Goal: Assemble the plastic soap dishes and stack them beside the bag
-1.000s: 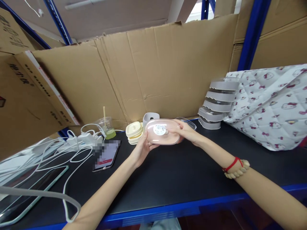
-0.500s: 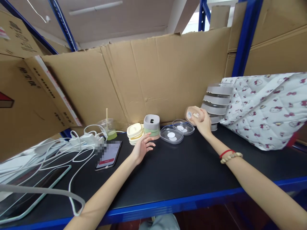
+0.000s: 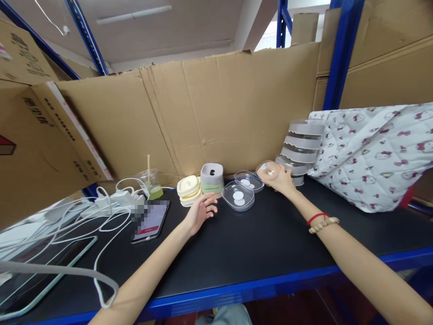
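Note:
My right hand point(image 3: 283, 180) grips a peach-coloured oval piece with a clear rim point(image 3: 269, 171), just above the mat near the stack of grey-banded clear containers point(image 3: 301, 155). My left hand point(image 3: 200, 212) has its fingers apart and holds nothing; it hovers in front of the cream square pieces point(image 3: 189, 189) and the stacked grey and green blocks point(image 3: 212, 178). Between the hands lie two clear oval dishes, a front one point(image 3: 238, 197) and a rear one point(image 3: 257, 180), both with white round discs.
On the left are a phone point(image 3: 152, 221), tangled white cables point(image 3: 111, 203), a tablet point(image 3: 50, 266) and a clear cup with a straw point(image 3: 155, 192). A patterned white cloth point(image 3: 372, 158) stands at the right. Cardboard point(image 3: 237, 99) lines the back.
My right hand has lowered slightly with the peach-coloured piece, which has tilted. The clear dishes sit closer together, the front one partly overlapping the rear one. My left hand has hardly moved.

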A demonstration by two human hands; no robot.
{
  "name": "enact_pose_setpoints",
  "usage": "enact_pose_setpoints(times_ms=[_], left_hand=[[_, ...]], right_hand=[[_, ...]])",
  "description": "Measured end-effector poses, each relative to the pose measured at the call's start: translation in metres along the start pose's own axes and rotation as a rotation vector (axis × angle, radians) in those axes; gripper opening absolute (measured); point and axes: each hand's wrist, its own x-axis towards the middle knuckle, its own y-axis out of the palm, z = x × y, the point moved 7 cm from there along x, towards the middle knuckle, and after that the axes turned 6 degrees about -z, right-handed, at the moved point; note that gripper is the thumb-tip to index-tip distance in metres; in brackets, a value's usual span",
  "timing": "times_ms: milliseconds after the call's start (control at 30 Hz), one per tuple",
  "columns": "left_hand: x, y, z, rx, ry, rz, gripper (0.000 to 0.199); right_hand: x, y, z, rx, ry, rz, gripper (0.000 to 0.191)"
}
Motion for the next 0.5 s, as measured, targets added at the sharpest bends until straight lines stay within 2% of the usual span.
enact_pose_setpoints(times_ms=[100,233,400,500], left_hand=[[0.000,-0.001,-0.001,0.013,0.018,0.000,0.011],[0.003,-0.001,0.000,0.108,0.104,0.014,0.016],[0.006,-0.001,-0.006,0.371,0.413,-0.026,0.028],[0.002,0.002,-0.010,0.550,0.597,-0.040,0.029]], right_hand=[[-0.003,-0.007,0.005,-0.233,-0.058,-0.036,0.078],[-0.007,-0.006,0.012,-0.401,-0.120,-0.031,0.064],[-0.008,0.004,0.017,-0.438,-0.239,-0.079,0.059],[-0.006,0.014,0.023,-0.431,-0.446,-0.118,0.057]])
